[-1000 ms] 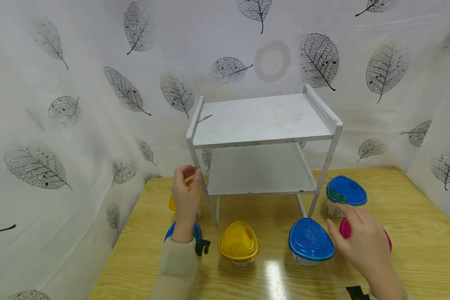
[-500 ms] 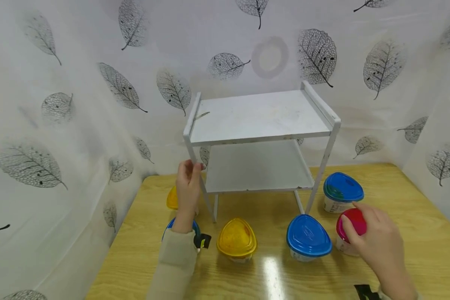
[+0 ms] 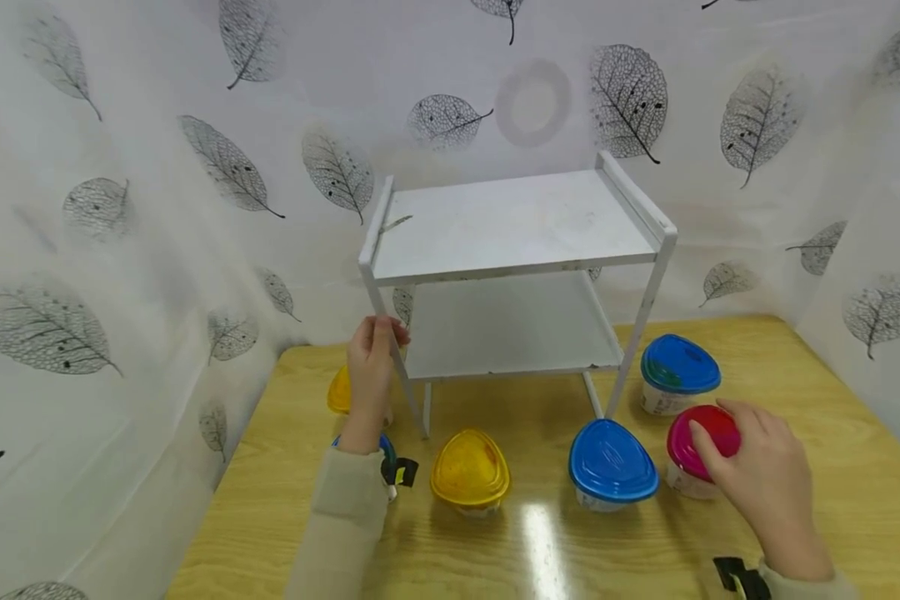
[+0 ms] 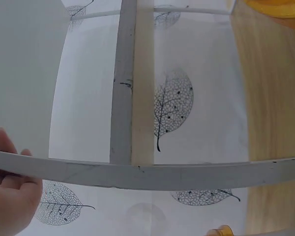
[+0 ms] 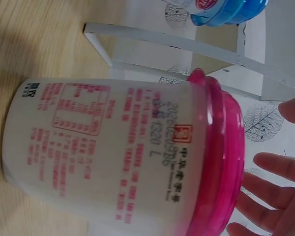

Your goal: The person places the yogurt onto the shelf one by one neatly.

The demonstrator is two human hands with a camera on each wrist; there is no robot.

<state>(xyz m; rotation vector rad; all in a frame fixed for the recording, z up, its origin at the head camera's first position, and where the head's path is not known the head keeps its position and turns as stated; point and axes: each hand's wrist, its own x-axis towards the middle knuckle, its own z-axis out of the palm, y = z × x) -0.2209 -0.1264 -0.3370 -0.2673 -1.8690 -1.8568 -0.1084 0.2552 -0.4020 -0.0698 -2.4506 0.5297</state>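
My left hand (image 3: 372, 358) holds the left front leg of a white two-tier shelf (image 3: 517, 225). In the left wrist view its fingers (image 4: 10, 184) curl round that leg (image 4: 137, 175). Over at the right, my right hand (image 3: 761, 467) hovers over a tub with a pink lid (image 3: 692, 433), thumb and fingers spread about the lid. The right wrist view shows the tub's white printed side (image 5: 103, 152) standing on the table, with the fingers (image 5: 270, 189) close to the lid's edge and the thumb apart from it.
Blue-lidded tubs stand front right (image 3: 612, 467) and back right (image 3: 678, 367). A yellow-lidded tub (image 3: 470, 471) is in front of the shelf. Another yellow tub (image 3: 339, 392) and a blue one (image 3: 387, 454) are partly behind my left arm. A leaf-patterned curtain surrounds the wooden table (image 3: 270, 500).
My left hand has closed round the shelf's left leg. My right hand has shifted right, uncovering more of the pink lid. The whole view has tilted slightly.
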